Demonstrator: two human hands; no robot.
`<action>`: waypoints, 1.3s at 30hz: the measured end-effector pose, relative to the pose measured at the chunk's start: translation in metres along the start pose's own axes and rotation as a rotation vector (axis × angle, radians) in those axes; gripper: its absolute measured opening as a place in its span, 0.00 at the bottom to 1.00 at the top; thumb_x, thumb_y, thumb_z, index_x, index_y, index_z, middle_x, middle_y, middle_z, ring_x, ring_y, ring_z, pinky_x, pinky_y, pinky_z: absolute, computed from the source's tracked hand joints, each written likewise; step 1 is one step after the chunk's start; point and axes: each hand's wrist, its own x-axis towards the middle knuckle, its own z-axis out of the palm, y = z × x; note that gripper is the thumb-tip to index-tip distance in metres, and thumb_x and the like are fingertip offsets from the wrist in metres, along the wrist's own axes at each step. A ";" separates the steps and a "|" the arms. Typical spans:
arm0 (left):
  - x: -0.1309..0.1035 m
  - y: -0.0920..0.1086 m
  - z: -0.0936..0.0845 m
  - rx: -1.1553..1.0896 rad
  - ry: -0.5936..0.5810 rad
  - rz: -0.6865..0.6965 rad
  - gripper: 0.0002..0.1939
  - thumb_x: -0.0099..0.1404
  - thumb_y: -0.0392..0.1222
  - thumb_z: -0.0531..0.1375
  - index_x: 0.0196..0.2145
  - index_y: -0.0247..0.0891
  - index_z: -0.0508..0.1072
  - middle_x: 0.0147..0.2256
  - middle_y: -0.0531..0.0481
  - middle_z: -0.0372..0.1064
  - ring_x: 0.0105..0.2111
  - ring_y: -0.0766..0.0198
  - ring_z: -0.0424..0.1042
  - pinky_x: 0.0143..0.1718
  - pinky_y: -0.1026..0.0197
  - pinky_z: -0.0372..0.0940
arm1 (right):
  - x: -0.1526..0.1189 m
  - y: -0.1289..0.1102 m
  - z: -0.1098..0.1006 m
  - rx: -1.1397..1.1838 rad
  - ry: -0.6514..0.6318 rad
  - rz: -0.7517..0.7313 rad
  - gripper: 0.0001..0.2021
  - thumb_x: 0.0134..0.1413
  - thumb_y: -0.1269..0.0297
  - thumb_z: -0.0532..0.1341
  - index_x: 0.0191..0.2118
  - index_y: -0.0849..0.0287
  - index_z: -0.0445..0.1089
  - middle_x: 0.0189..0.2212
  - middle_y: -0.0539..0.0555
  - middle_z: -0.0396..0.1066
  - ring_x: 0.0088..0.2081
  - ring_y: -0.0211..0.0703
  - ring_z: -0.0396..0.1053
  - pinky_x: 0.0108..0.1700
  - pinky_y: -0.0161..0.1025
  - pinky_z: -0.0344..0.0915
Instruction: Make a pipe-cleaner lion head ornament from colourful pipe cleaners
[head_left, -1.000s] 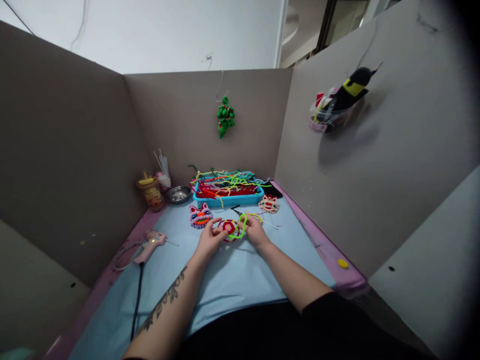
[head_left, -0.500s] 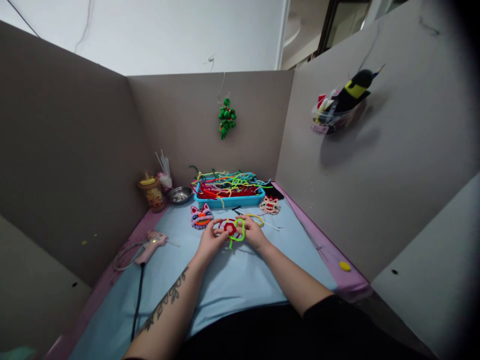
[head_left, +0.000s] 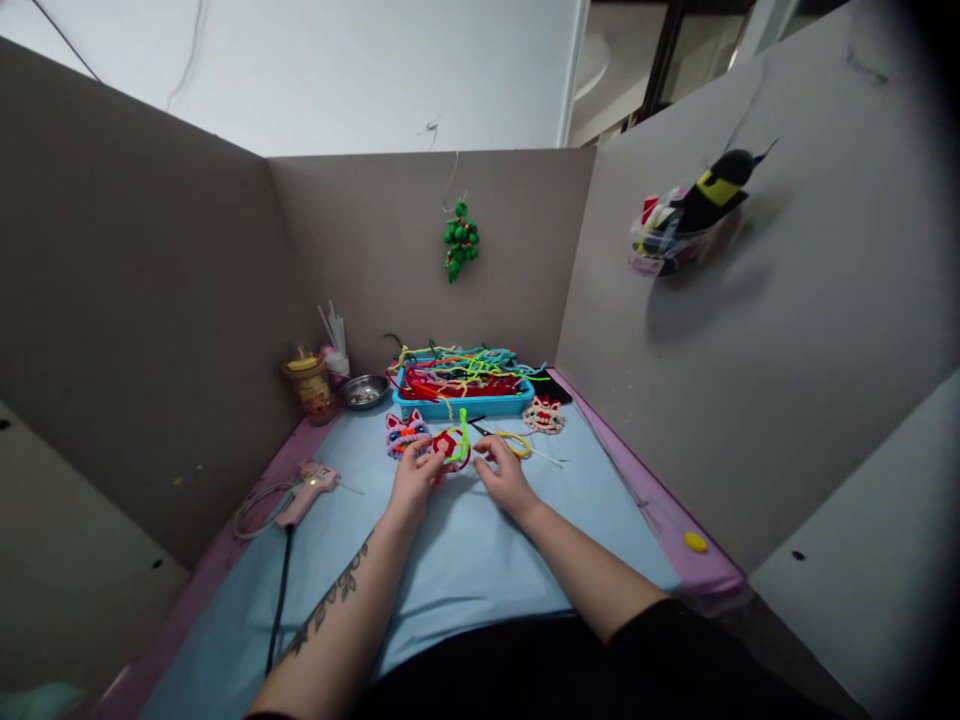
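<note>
My left hand (head_left: pixel 415 478) is closed on the edge of a round red-and-pink piece of fuzzy cord (head_left: pixel 452 447). A bright green cord (head_left: pixel 463 425) stands up from that piece, its tip pointing away from me. My right hand (head_left: pixel 506 482) is just to the right, fingers bent and apart, with nothing visible in it. Beyond my left hand lies a purple cat-like face (head_left: pixel 406 432) with an orange mouth. A pale pink face piece (head_left: pixel 544 415) lies farther back on the right. Behind my right hand are scissors with yellow handles (head_left: pixel 516 445).
A blue tray (head_left: pixel 463 406) heaped with coloured cords stands at the back. A pink glue gun (head_left: pixel 308 492) with its cable lies left. Behind it are a metal bowl (head_left: pixel 365 391) and a lidded cup (head_left: pixel 309 390). Grey partitions (head_left: pixel 420 270) enclose the table.
My right hand has let go of the green cord and drawn slightly away. The green cord has swung from a loop hanging toward me to upright. My left hand still holds the round piece.
</note>
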 end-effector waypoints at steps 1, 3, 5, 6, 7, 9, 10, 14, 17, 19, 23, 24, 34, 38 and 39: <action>-0.001 0.000 0.001 0.012 -0.005 -0.002 0.32 0.44 0.50 0.69 0.45 0.40 0.62 0.29 0.51 0.72 0.27 0.60 0.75 0.22 0.68 0.59 | 0.000 0.001 0.001 0.000 0.031 0.022 0.10 0.49 0.67 0.56 0.39 0.56 0.64 0.35 0.53 0.65 0.37 0.43 0.64 0.38 0.39 0.62; -0.002 -0.001 0.002 0.044 -0.034 -0.005 0.32 0.44 0.49 0.69 0.44 0.39 0.62 0.27 0.51 0.71 0.27 0.59 0.75 0.20 0.68 0.58 | 0.001 0.003 0.000 -0.020 0.097 0.042 0.09 0.49 0.67 0.56 0.39 0.56 0.63 0.32 0.52 0.64 0.34 0.42 0.63 0.36 0.39 0.62; -0.003 -0.001 0.003 0.060 -0.066 -0.011 0.32 0.44 0.48 0.69 0.44 0.38 0.62 0.27 0.50 0.71 0.26 0.59 0.75 0.19 0.69 0.57 | 0.002 0.003 -0.002 -0.064 0.104 -0.007 0.04 0.48 0.68 0.56 0.33 0.56 0.64 0.30 0.52 0.63 0.33 0.42 0.62 0.37 0.40 0.61; -0.004 -0.001 0.003 0.058 -0.076 -0.014 0.32 0.44 0.48 0.69 0.44 0.38 0.62 0.27 0.50 0.72 0.26 0.59 0.75 0.19 0.69 0.57 | 0.002 0.003 -0.004 -0.083 0.089 -0.041 0.02 0.47 0.68 0.56 0.30 0.56 0.64 0.30 0.52 0.63 0.34 0.43 0.62 0.38 0.41 0.61; -0.004 -0.001 0.004 0.053 -0.081 -0.018 0.32 0.44 0.48 0.69 0.44 0.38 0.62 0.27 0.50 0.72 0.27 0.59 0.75 0.20 0.68 0.57 | 0.002 0.002 -0.005 -0.093 0.081 -0.060 0.01 0.47 0.68 0.57 0.29 0.56 0.65 0.30 0.53 0.63 0.35 0.44 0.62 0.39 0.41 0.61; -0.004 -0.001 0.003 0.049 -0.082 -0.023 0.31 0.45 0.48 0.69 0.44 0.38 0.62 0.28 0.50 0.72 0.27 0.59 0.75 0.20 0.69 0.58 | 0.003 0.002 -0.005 -0.064 0.120 -0.020 0.06 0.46 0.67 0.58 0.34 0.56 0.66 0.32 0.53 0.63 0.35 0.43 0.62 0.38 0.41 0.62; -0.004 -0.001 0.003 0.054 -0.087 -0.022 0.31 0.45 0.48 0.69 0.44 0.38 0.62 0.27 0.50 0.72 0.27 0.59 0.75 0.20 0.69 0.58 | 0.003 0.002 -0.004 -0.029 0.160 0.030 0.11 0.46 0.66 0.58 0.39 0.56 0.65 0.33 0.53 0.63 0.34 0.42 0.62 0.36 0.40 0.62; -0.004 -0.002 0.003 0.106 -0.134 0.003 0.31 0.44 0.48 0.69 0.43 0.36 0.63 0.23 0.53 0.70 0.23 0.62 0.73 0.18 0.69 0.56 | 0.005 0.007 -0.003 0.091 0.193 0.137 0.19 0.47 0.65 0.58 0.48 0.56 0.61 0.33 0.52 0.64 0.33 0.40 0.63 0.36 0.38 0.63; -0.006 -0.002 0.005 0.142 -0.185 -0.010 0.31 0.43 0.48 0.69 0.42 0.36 0.63 0.22 0.53 0.70 0.22 0.63 0.72 0.18 0.70 0.56 | 0.008 0.008 -0.008 0.053 0.160 0.094 0.10 0.49 0.64 0.57 0.39 0.57 0.68 0.35 0.54 0.65 0.35 0.41 0.64 0.37 0.38 0.62; -0.007 -0.001 0.005 0.164 -0.203 -0.017 0.31 0.44 0.48 0.69 0.43 0.36 0.63 0.22 0.52 0.70 0.22 0.63 0.73 0.18 0.70 0.55 | 0.009 0.008 -0.010 0.047 0.156 0.102 0.07 0.50 0.62 0.57 0.33 0.58 0.70 0.33 0.54 0.67 0.35 0.42 0.64 0.36 0.38 0.62; -0.008 -0.001 0.005 0.189 -0.203 -0.005 0.31 0.44 0.49 0.68 0.44 0.37 0.64 0.23 0.52 0.70 0.24 0.62 0.74 0.19 0.70 0.56 | 0.010 0.012 -0.009 0.245 0.113 0.223 0.09 0.48 0.57 0.59 0.30 0.58 0.69 0.25 0.51 0.69 0.29 0.41 0.66 0.33 0.38 0.64; -0.008 -0.001 0.005 0.192 -0.205 -0.003 0.31 0.45 0.49 0.68 0.44 0.37 0.64 0.23 0.52 0.71 0.25 0.62 0.74 0.20 0.70 0.57 | 0.011 0.014 -0.008 0.305 0.106 0.249 0.09 0.47 0.57 0.60 0.30 0.58 0.68 0.25 0.50 0.69 0.28 0.41 0.66 0.33 0.38 0.64; -0.005 -0.004 0.005 0.035 -0.151 0.017 0.30 0.45 0.46 0.68 0.44 0.37 0.63 0.26 0.54 0.68 0.25 0.67 0.70 0.26 0.66 0.63 | 0.008 0.017 -0.002 0.162 0.063 0.199 0.05 0.42 0.63 0.62 0.26 0.58 0.69 0.36 0.54 0.67 0.39 0.45 0.64 0.34 0.36 0.62; -0.005 -0.003 0.006 -0.013 -0.137 0.005 0.30 0.45 0.46 0.68 0.44 0.38 0.63 0.27 0.54 0.68 0.26 0.67 0.70 0.28 0.65 0.65 | 0.005 0.013 0.002 0.153 -0.009 0.219 0.04 0.42 0.63 0.62 0.26 0.57 0.70 0.41 0.55 0.64 0.44 0.47 0.63 0.39 0.39 0.61; -0.005 -0.003 0.005 -0.017 -0.133 0.002 0.30 0.44 0.46 0.69 0.44 0.38 0.63 0.27 0.53 0.68 0.27 0.67 0.70 0.28 0.65 0.65 | 0.005 0.013 0.003 0.156 -0.025 0.219 0.04 0.42 0.63 0.61 0.26 0.57 0.70 0.40 0.54 0.63 0.44 0.46 0.63 0.40 0.39 0.61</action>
